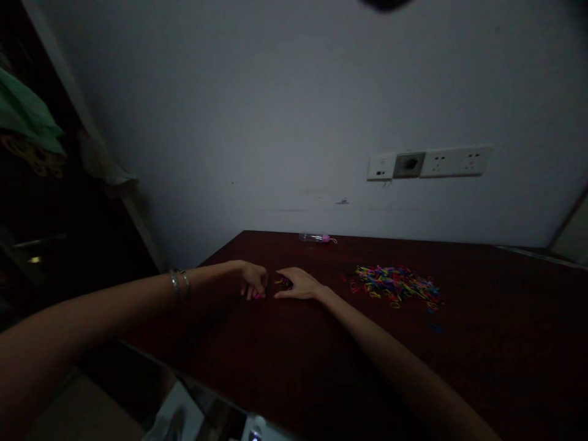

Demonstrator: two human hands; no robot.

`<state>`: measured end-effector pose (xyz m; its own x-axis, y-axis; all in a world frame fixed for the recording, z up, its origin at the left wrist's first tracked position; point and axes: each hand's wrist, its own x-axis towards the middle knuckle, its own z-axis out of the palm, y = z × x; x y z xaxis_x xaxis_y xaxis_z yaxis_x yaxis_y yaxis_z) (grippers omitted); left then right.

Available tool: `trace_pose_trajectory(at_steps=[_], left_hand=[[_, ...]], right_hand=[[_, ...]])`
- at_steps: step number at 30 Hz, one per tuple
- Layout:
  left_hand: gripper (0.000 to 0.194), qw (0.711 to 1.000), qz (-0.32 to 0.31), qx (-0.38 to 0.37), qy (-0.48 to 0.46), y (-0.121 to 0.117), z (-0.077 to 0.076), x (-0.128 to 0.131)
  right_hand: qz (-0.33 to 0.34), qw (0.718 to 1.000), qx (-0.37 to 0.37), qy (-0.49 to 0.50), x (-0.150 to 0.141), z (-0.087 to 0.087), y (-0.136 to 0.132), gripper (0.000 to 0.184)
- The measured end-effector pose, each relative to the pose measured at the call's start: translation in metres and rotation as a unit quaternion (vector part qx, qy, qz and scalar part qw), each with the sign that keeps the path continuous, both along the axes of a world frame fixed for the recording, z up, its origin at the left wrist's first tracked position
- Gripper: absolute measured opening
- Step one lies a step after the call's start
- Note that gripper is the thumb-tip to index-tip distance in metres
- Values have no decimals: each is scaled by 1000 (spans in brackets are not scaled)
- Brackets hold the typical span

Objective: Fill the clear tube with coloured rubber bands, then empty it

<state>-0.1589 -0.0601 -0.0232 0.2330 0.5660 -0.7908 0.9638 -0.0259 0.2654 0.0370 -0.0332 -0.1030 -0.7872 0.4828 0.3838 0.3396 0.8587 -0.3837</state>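
Observation:
On the dark red-brown table, my left hand [254, 280] has its fingers bent down and pinched at a small pink piece [259, 296] by the tabletop. To its right, my right hand [299, 284] lies on its side with thumb and fingers apart. It curves around a few small coloured loop-shaped pieces [283, 282], partly hidden by the hand. A large heap of similar multicoloured pieces [397, 283] is spread out further right, beyond my right forearm. They look like little bands or clips; the dim light hides their exact kind.
A clear bottle with a pink cap and strap [315, 237] lies near the table's back edge. Behind is a pale wall with a socket strip [429, 164]. A dark door with a handle [40, 241] and hanging green cloth [27, 110] is at left. White objects sit below the front edge.

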Motion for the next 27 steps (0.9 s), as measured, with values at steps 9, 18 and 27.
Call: trace_pose_trajectory(at_steps=[9,18,27], left_hand=[[4,997,42,60,-29,-1,-25,-5],[10,994,45,93,-26,1,-35,-3],[10,991,27,125,-40,5,-21,15]], right_hand=[[-61,997,42,-11,1,-4,4,41],[-105,984,78,-124,-4,8,6,24],[-152,988,9,32,17,8,11,25]])
